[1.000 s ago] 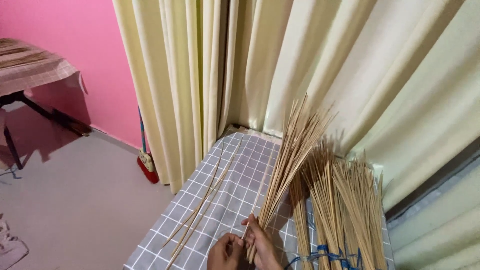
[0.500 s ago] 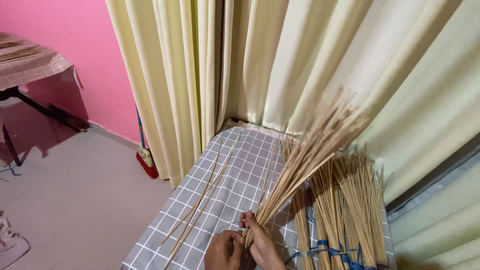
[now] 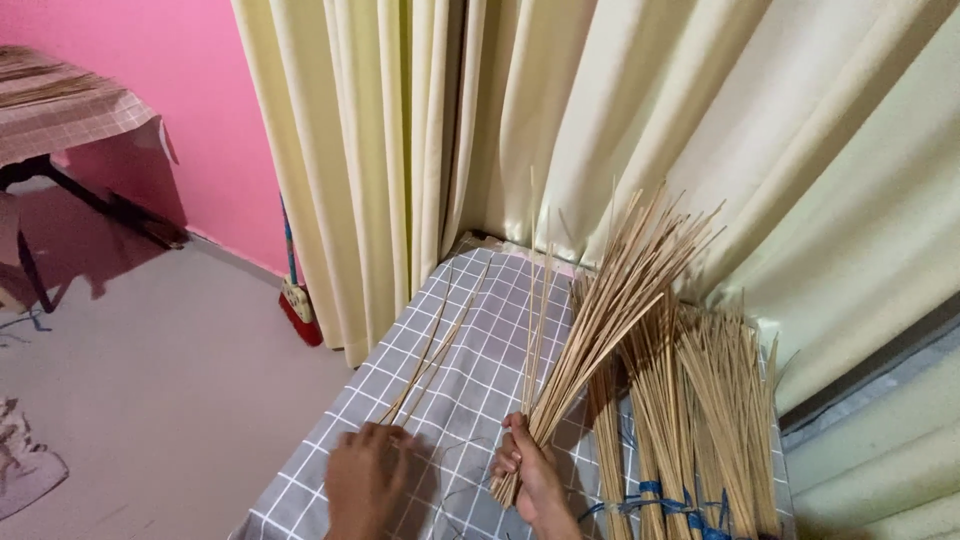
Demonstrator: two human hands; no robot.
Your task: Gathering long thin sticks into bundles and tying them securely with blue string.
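My right hand [image 3: 535, 478] grips the lower end of a bunch of thin tan sticks [image 3: 610, 300] that fans up and to the right toward the curtain. My left hand [image 3: 365, 482] lies palm down on the grey checked cloth [image 3: 480, 330], its fingertips at the near ends of a few loose sticks [image 3: 432, 350]. A couple of single sticks [image 3: 538, 330] stand almost upright just left of the held bunch. To the right, larger stick bundles [image 3: 715, 420] lie on the table, tied with blue string [image 3: 650, 495].
Cream curtains [image 3: 600, 120] hang behind and to the right of the table. A pink wall [image 3: 150, 60] is at the left, with a red and white object [image 3: 298, 310] on the floor at its base. Another cloth-covered table [image 3: 60, 110] stands far left.
My left hand has left the bunch and moved left onto the cloth by the loose sticks. The held bunch has tilted further to the right.
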